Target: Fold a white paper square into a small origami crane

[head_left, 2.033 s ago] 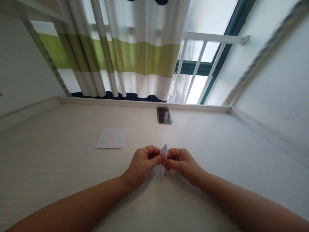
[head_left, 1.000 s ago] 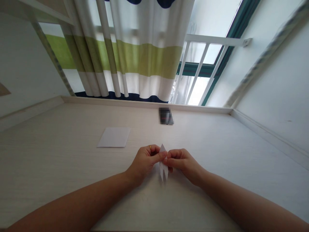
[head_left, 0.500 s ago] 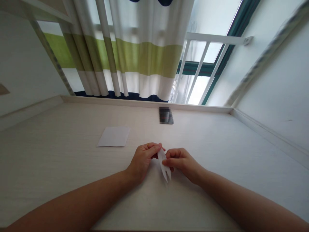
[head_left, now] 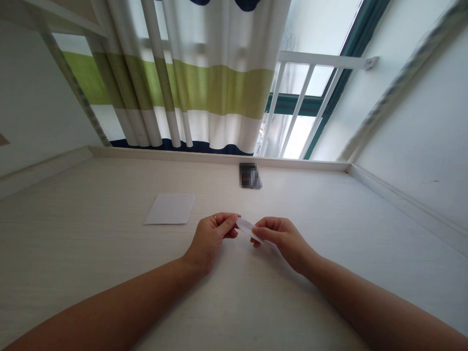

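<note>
Left grip, right grip both clamped on paper. Paper already folded narrow; sheet beyond left grip flat, unfolded.

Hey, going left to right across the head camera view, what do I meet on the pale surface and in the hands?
Flat white sheet, left hand, folded white paper, right hand. The dark pixelated item overlaps the folded paper's span, so I left it out.

Strip: matt paper. Curtain: cloth. Ring: metal.
</note>
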### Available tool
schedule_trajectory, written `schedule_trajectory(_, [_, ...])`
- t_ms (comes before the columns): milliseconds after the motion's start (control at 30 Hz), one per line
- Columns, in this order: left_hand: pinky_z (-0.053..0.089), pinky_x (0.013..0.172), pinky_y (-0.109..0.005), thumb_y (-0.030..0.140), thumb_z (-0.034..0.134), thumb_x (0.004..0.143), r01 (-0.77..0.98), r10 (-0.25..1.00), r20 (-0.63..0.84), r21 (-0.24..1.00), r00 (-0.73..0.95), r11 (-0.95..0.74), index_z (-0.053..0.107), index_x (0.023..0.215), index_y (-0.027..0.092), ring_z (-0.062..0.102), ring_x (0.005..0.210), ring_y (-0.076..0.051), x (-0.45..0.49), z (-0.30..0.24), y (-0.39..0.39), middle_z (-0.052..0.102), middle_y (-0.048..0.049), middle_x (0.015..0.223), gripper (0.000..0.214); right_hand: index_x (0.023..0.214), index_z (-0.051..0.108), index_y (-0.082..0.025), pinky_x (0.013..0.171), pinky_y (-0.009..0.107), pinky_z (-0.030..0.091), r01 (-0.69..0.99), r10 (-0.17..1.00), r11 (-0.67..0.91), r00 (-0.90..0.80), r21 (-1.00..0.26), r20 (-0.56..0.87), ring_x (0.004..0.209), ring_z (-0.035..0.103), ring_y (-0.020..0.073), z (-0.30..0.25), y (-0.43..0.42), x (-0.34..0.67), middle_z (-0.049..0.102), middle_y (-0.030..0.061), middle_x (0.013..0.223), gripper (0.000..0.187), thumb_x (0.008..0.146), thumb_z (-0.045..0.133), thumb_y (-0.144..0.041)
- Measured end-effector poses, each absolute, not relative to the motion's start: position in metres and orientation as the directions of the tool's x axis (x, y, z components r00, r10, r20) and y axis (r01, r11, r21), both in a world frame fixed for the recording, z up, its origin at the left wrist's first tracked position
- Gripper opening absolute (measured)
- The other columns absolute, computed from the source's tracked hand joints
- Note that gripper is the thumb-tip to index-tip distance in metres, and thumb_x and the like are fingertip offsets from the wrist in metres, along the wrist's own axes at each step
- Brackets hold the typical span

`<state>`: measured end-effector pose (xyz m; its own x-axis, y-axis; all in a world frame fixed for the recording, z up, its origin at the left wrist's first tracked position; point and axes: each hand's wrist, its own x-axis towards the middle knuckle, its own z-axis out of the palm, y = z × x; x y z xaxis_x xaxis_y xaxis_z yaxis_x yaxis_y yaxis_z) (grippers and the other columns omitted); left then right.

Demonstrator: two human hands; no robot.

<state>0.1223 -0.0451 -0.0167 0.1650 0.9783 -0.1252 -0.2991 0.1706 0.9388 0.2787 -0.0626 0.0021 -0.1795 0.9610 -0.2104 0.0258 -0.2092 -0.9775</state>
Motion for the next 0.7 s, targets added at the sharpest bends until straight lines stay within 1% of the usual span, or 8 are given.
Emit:
schedule_trajectory(100, [0.041,0.058,-0.021,0.028,0.067,0.061,-0.27,0.977,-0.129,0.947,0.172,0.172,0.063,0.075,0.012,0.05,0.054,-0.007,0.121,-0.016,-0.044,0.059,0.0,0.063,0.021,0.06,0.061,-0.012,0.061,0.026,0.04,0.083,0.972,-0.172,-0.149,-0.982,-0.183,0.053,0.054,0.0107,0.005,-0.059,0.284,0.062,0.0012,0.055,0.017,0.062,0.065,-0.028])
schedule_trajectory(200, [0.042,0.061,-0.021,0.025,0.066,0.062,-0.246,0.97,-0.117,0.954,0.213,0.169,0.06,0.077,0.013,0.052,0.057,-0.008,0.119,-0.016,-0.044,0.059,0.0004,0.065,0.021,0.062,0.062,-0.012,0.059,0.026,0.042,0.147,0.966,-0.158,-0.18,-0.976,-0.184,0.051,0.053,0.0103,0.006,-0.057,0.288,0.062,0.0017,0.056,0.017,0.062,0.066,-0.029])
schedule_trajectory(300, [0.04,0.06,-0.021,0.024,0.068,0.06,-0.157,0.938,-0.1,0.975,0.333,0.159,0.058,0.081,0.015,0.053,0.058,-0.008,0.117,-0.019,-0.046,0.059,0.0017,0.065,0.024,0.062,0.063,-0.012,0.058,0.026,0.043,0.204,0.937,-0.166,-0.273,-0.965,-0.219,0.052,0.054,0.0104,0.006,-0.056,0.291,0.063,0.0025,0.057,0.019,0.061,0.067,-0.03])
schedule_trajectory(400, [0.04,0.061,-0.023,0.024,0.07,0.057,-0.011,0.864,-0.131,0.988,0.486,0.156,0.059,0.077,0.014,0.056,0.065,-0.012,0.116,-0.021,-0.047,0.063,-0.002,0.071,0.025,0.061,0.063,-0.012,0.054,0.024,0.043,0.251,0.905,-0.167,-0.345,-0.953,-0.25,0.05,0.054,0.0098,0.006,-0.058,0.291,0.062,0.0021,0.056,0.019,0.059,0.068,-0.03])
schedule_trajectory(500, [0.039,0.061,-0.025,0.026,0.07,0.057,0.065,0.806,-0.153,0.988,0.572,0.142,0.059,0.074,0.014,0.057,0.068,-0.015,0.116,-0.02,-0.049,0.064,-0.0044,0.073,0.024,0.061,0.062,-0.012,0.051,0.022,0.041,0.289,0.888,-0.149,-0.382,-0.946,-0.257,0.049,0.053,0.0088,0.006,-0.06,0.29,0.061,0.001,0.054,0.019,0.06,0.068,-0.03])
schedule_trajectory(600, [0.038,0.058,-0.024,0.026,0.07,0.057,0.062,0.815,-0.147,0.989,0.561,0.135,0.058,0.07,0.014,0.056,0.064,-0.014,0.116,-0.017,-0.049,0.063,-0.0031,0.068,0.021,0.063,0.06,-0.011,0.051,0.024,0.042,0.25,0.899,-0.149,-0.369,-0.957,-0.237,0.048,0.054,0.0096,0.007,-0.061,0.29,0.061,0.0011,0.054,0.021,0.06,0.068,-0.03])
schedule_trajectory(700, [0.037,0.058,-0.023,0.027,0.069,0.057,-0.007,0.878,-0.117,0.991,0.465,0.136,0.057,0.067,0.014,0.053,0.06,-0.011,0.118,-0.015,-0.048,0.061,-0.0004,0.063,0.02,0.08,0.057,-0.013,0.057,0.029,0.045,0.096,0.933,-0.123,-0.327,-0.988,-0.148,0.052,0.058,0.0127,0.007,-0.059,0.29,0.063,0.0011,0.057,0.025,0.064,0.066,-0.029])
